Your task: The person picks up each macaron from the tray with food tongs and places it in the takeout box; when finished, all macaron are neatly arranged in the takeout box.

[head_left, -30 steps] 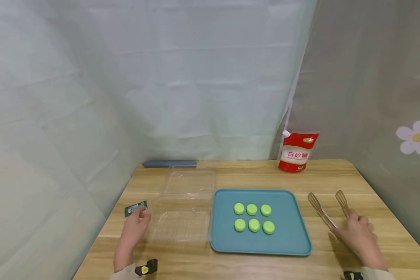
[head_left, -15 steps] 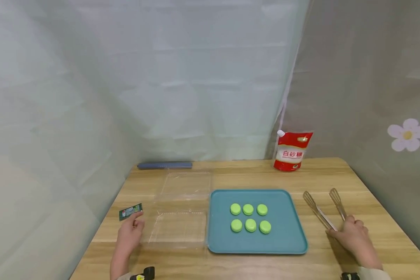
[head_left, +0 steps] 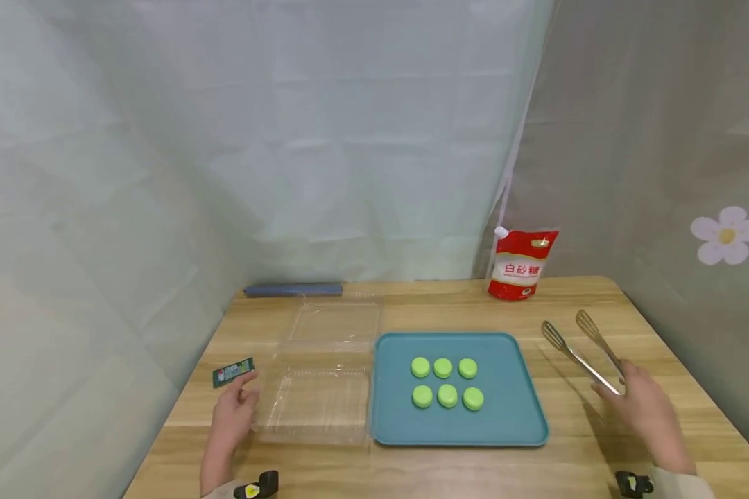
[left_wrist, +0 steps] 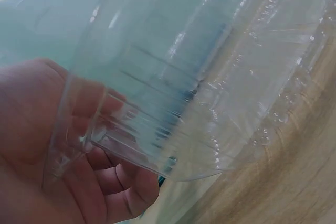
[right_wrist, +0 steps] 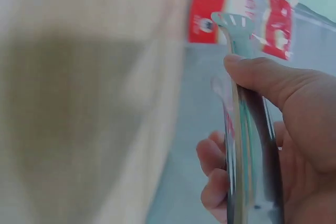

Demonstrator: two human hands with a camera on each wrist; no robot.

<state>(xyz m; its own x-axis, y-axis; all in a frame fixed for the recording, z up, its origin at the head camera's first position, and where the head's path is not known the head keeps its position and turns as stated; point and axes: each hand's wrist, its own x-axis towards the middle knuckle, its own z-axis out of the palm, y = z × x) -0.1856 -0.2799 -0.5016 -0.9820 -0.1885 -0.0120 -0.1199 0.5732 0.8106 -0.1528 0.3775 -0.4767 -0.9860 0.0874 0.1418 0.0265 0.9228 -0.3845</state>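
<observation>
My right hand grips metal tongs by the arms, thumb on one side and curled fingers on the other. The slotted ends of the tongs stand apart and point away, their shadow on the table. On the left, my left hand holds the near-left edge of a clear plastic box, whose hinged lid lies folded back. Through the box wall part of that hand shows, with fingers curled below the corner. Several light green macarons lie in two rows on a blue tray.
A small dark green packet lies just beyond my left hand. Along the back edge of the wooden table is a long blue bar. A red and white sugar pouch stands at the back right. Curtains hang behind.
The tongs and my right hand have risen from the table, the slotted ends shifting away. My left hand and the box have moved slightly toward the near left, then stayed. The head view has shifted slightly.
</observation>
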